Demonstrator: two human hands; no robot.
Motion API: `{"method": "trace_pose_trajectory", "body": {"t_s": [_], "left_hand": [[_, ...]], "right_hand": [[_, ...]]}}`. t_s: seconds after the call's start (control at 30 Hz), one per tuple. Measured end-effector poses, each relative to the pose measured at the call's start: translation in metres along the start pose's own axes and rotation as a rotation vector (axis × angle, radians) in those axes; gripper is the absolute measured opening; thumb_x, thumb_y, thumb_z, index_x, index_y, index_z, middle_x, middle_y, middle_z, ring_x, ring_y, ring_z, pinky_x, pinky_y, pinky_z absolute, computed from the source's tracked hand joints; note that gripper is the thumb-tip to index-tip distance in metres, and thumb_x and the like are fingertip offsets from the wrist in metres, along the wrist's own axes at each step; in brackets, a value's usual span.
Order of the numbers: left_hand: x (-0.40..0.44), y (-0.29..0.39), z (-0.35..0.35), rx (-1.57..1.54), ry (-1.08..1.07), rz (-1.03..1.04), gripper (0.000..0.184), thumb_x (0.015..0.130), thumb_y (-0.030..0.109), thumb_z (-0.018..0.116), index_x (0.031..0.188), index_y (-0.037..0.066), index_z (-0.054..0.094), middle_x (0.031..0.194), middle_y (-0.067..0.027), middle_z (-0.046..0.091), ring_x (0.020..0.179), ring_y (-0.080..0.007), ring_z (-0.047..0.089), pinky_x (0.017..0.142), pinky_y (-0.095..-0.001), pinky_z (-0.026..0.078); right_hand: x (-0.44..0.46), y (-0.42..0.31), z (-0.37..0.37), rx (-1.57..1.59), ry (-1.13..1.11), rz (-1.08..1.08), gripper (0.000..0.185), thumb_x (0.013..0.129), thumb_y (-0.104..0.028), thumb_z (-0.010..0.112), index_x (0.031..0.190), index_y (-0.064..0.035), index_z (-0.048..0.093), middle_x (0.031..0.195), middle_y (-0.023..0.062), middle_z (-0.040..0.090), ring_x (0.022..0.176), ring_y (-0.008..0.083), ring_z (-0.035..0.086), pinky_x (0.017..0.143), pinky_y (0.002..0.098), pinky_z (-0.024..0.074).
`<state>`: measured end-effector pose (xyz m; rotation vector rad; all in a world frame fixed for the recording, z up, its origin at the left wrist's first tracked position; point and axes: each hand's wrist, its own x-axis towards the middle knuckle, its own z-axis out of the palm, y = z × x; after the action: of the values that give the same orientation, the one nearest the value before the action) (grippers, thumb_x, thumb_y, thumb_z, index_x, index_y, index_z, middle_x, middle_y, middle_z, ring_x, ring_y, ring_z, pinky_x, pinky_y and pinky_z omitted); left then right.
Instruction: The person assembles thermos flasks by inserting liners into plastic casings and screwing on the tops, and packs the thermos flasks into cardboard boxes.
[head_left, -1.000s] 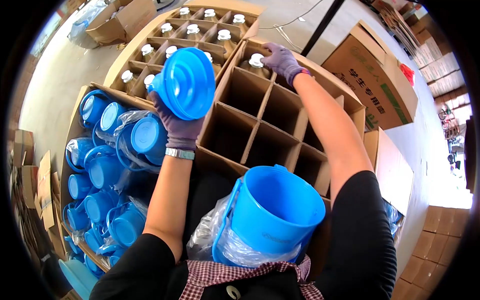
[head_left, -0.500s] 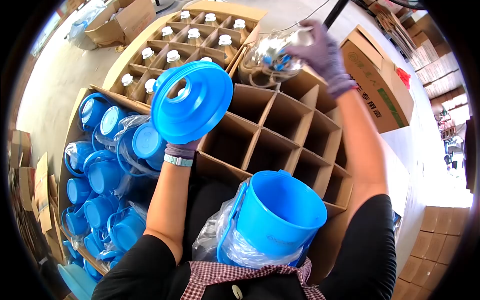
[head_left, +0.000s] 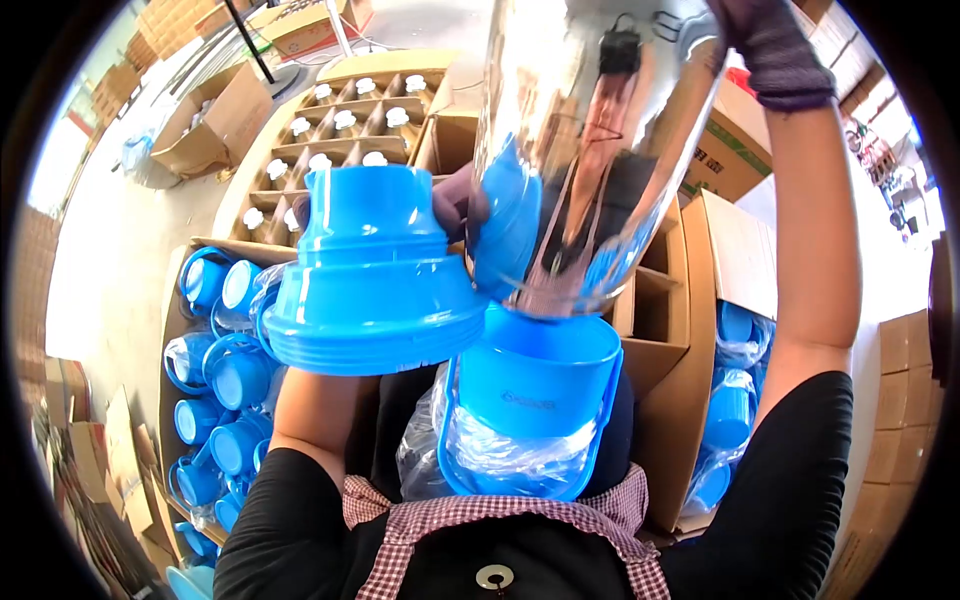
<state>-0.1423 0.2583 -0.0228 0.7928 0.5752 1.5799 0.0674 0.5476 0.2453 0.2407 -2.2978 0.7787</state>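
My left hand [head_left: 456, 203], in a dark glove, is closed on a blue plastic flask collar [head_left: 375, 290], wide rim down; the collar hides most of the hand. Up at the top right, my gloved right hand [head_left: 785, 55] grips a large silvered glass flask liner [head_left: 600, 170] by its upper part. The liner hangs tilted, its rounded lower end just above or at the mouth of a blue flask shell [head_left: 535, 385]; contact is unclear. The shell stands upright at my lap with its handle down in front and clear plastic wrap [head_left: 520, 445] around its lower part.
Left of me a carton [head_left: 172, 330] holds several blue lidded shells [head_left: 240, 380]. Ahead, a divided carton [head_left: 290, 150] holds liners with white-capped necks. More wrapped blue shells [head_left: 728, 410] sit in a box at right. An open carton [head_left: 210, 125] stands on the floor.
My right hand has brought the glass liner from the divided carton to over the blue shell. My left hand has turned the collar rim-down and lowered it. The view has shifted.
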Motion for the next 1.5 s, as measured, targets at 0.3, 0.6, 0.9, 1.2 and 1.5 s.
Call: {"method": "trace_pose_trajectory", "body": {"t_s": [0.3, 0.6, 0.9, 1.2, 1.5], "left_hand": [[-0.054, 0.015, -0.01, 0.451, 0.012, -0.215, 0.06, 0.101, 0.05, 0.056, 0.145, 0.01, 0.048, 0.154, -0.0182, 0.045, 0.137, -0.0345, 0.049, 0.115, -0.0505, 0.041], [0.062, -0.002, -0.005, -0.194, 0.017, 0.1, 0.074, 0.099, 0.055, 0.058, 0.153, 0.007, 0.041, 0.148, -0.0166, 0.053, 0.13, -0.0325, 0.058, 0.113, -0.049, 0.046], [0.05, -0.05, 0.05, 0.28, -0.334, -0.338, 0.1, 0.086, 0.075, 0.064, 0.15, 0.0, 0.043, 0.142, -0.0144, 0.057, 0.131, -0.0222, 0.056, 0.112, -0.0379, 0.044], [0.038, -0.04, 0.043, 0.339, -0.262, -0.492, 0.116, 0.071, 0.076, 0.078, 0.151, 0.0, 0.042, 0.143, -0.0156, 0.056, 0.13, -0.0259, 0.056, 0.111, -0.0399, 0.046], [0.031, -0.059, 0.036, 0.064, -0.175, -0.456, 0.101, 0.08, 0.066, 0.076, 0.15, 0.001, 0.044, 0.143, -0.0177, 0.057, 0.127, -0.0292, 0.06, 0.111, -0.0446, 0.048]], "right_hand": [[-0.096, 0.035, 0.095, 0.318, -0.12, 0.678, 0.028, 0.099, -0.024, 0.063, 0.12, -0.006, 0.069, 0.114, 0.0091, 0.066, 0.102, 0.0181, 0.063, 0.083, 0.0296, 0.0538], [-0.2, -0.053, 0.199, 0.491, 0.191, 1.02, 0.06, 0.079, -0.034, 0.087, 0.12, 0.0031, 0.063, 0.104, 0.013, 0.07, 0.095, 0.0165, 0.068, 0.087, 0.0306, 0.0555], [-0.233, -0.097, 0.099, -0.217, -0.63, 0.937, 0.035, 0.095, -0.037, 0.066, 0.106, -0.0049, 0.075, 0.081, 0.0116, 0.072, 0.08, 0.0245, 0.072, 0.077, 0.0342, 0.056], [-0.2, -0.063, 0.175, 0.231, 0.214, 0.567, 0.035, 0.094, -0.03, 0.071, 0.114, -0.0013, 0.068, 0.111, 0.0136, 0.067, 0.105, 0.0215, 0.065, 0.094, 0.0343, 0.0498], [-0.202, -0.064, 0.185, 0.321, 0.251, 0.622, 0.048, 0.09, -0.042, 0.076, 0.118, -0.0048, 0.066, 0.11, 0.0094, 0.066, 0.103, 0.0197, 0.063, 0.094, 0.0341, 0.0493]]}}
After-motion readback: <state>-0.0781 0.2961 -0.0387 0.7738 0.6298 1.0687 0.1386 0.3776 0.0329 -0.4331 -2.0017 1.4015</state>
